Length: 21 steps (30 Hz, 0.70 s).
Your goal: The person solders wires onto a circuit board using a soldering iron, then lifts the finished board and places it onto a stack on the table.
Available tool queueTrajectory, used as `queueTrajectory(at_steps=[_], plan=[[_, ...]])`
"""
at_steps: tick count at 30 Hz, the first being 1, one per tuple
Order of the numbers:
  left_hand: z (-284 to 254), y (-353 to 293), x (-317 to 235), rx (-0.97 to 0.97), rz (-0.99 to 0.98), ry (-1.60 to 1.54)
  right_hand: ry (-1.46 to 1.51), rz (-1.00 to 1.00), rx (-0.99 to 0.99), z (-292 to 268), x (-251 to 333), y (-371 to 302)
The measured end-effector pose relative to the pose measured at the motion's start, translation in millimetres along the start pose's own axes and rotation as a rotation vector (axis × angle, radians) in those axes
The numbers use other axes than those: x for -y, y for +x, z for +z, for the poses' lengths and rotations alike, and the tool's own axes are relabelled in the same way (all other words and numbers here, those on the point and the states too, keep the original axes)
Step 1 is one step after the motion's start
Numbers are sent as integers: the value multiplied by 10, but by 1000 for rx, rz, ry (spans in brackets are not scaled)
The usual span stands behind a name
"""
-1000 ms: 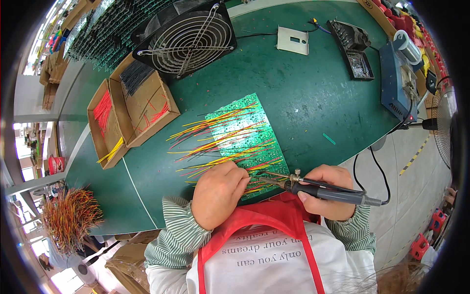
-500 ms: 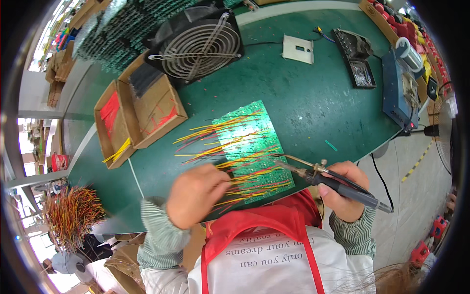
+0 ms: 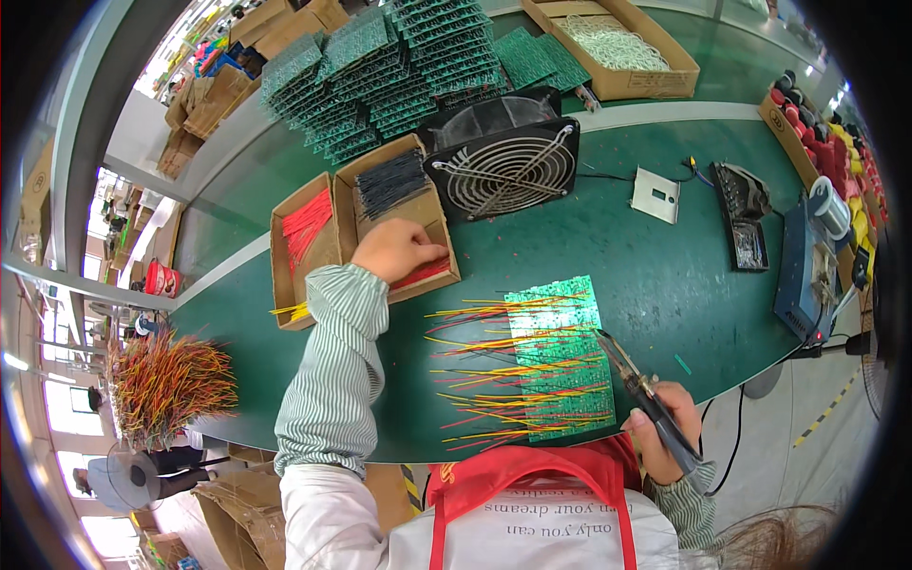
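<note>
My left hand reaches into a cardboard box, its fingers drawn together at some red wires; what lies between the fingertips is hidden. In my right hand is a soldering iron with a thin bent metal tube fixed alongside. Its tip points at the right part of a green circuit board panel lying on the bench. Rows of yellow, red and black wires lie across the panel and stick out beyond its left edge.
More red wires and black wires fill other box compartments. A black fan stands behind, near stacked circuit boards. At right are a blue soldering station with a solder spool and a black tray. A wire bundle sits at left.
My left hand has left the wires on the panel and reached forward into the cardboard box. My right hand keeps the soldering iron, now held more steeply at the panel's right side. The view has shifted.
</note>
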<state>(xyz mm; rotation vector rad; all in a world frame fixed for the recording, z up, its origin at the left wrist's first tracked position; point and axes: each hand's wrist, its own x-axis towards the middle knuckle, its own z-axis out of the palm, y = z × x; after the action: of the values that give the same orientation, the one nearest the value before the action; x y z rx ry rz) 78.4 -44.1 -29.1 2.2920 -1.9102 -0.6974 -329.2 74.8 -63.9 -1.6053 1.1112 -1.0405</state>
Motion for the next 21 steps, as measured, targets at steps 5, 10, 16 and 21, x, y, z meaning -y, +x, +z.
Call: queueTrajectory(at_steps=[5,10,16,21], plan=[[9,17,4,169,106,16,-92,-164,37,48,-40,52],[9,10,69,169,176,-26,-160,-289,113,69,-32,83],[5,-129,31,-38,201,-93,-141,-265,141,127,-68,54],[-65,-245,-78,40,-62,-334,-188,-332,141,159,-81,110]])
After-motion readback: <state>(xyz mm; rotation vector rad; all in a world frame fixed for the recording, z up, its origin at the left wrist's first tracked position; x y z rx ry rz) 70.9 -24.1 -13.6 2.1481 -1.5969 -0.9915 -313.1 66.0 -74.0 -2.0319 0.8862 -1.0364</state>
